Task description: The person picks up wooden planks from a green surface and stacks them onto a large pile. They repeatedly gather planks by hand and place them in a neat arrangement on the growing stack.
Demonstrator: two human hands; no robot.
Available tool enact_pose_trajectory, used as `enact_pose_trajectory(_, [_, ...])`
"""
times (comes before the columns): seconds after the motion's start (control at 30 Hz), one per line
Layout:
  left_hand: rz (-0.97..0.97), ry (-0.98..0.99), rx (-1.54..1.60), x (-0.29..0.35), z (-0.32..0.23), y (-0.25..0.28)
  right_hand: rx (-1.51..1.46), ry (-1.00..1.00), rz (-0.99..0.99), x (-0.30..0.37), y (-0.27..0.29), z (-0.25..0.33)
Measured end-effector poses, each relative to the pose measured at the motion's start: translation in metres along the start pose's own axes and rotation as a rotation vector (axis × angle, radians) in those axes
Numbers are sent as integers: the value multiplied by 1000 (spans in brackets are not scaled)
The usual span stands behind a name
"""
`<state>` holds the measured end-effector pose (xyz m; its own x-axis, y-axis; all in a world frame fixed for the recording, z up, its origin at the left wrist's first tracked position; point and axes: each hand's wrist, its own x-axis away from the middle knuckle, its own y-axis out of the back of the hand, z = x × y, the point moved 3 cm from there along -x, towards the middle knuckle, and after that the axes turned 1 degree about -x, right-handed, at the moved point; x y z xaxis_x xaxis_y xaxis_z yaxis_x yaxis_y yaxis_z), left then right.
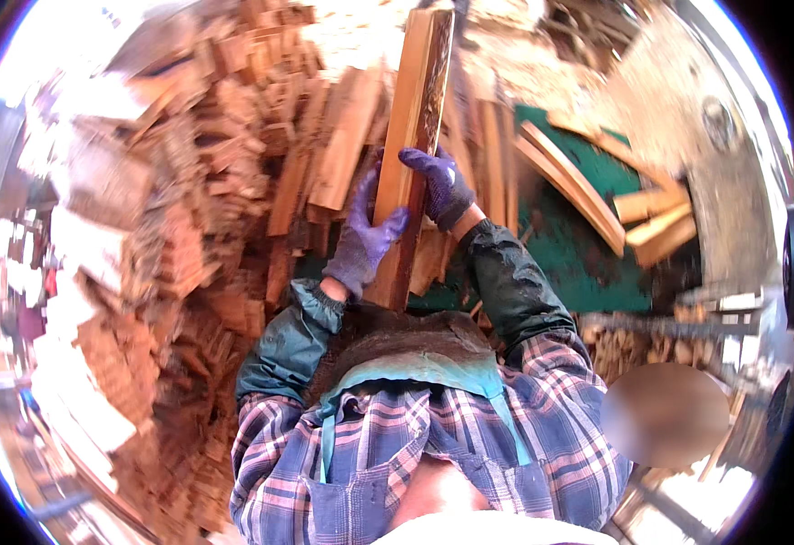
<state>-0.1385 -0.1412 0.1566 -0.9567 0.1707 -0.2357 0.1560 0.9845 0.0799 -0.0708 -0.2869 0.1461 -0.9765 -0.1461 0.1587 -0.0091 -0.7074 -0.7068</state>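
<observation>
A long wooden plank [404,109] with a dark, bark-like strip along its right side stands out lengthwise before my body. Its near end meets the front of my dark, soiled apron [406,341]. My left hand [367,238], in a purple glove, grips the plank's left side. On the other side my right hand [442,186], gloved alike, is closed round the right edge a little farther along. Some of the fingers are hidden behind the wood. More boards [350,136] lie just beyond my left hand, partly covered by the held plank.
A tall heap of split wood pieces [179,227] fills the left side. To the right, a green surface [578,263] carries several loose wood strips [574,186]. Plywood sheets [733,218] stand at the far right. Pale wood debris [542,45] covers the ground ahead.
</observation>
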Motion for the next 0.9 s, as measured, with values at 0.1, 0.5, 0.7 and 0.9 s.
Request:
enact_pose_trajectory(0.1, [280, 457, -10, 25, 29, -25, -86, -37, -121, 34, 49, -6])
enact_pose_trajectory(0.5, [1219, 106, -110, 131, 17, -145, 88, 510, -1164, 394, 142, -58])
enact_pose_trajectory(0.7, [1302, 237, -255, 129, -14, -206, -152, 845, -1518, 626, 132, -29])
enact_pose_trajectory(0.9, [927, -686, -495, 37, 23, -333, 121, 823, -1744, 729, 188, 161])
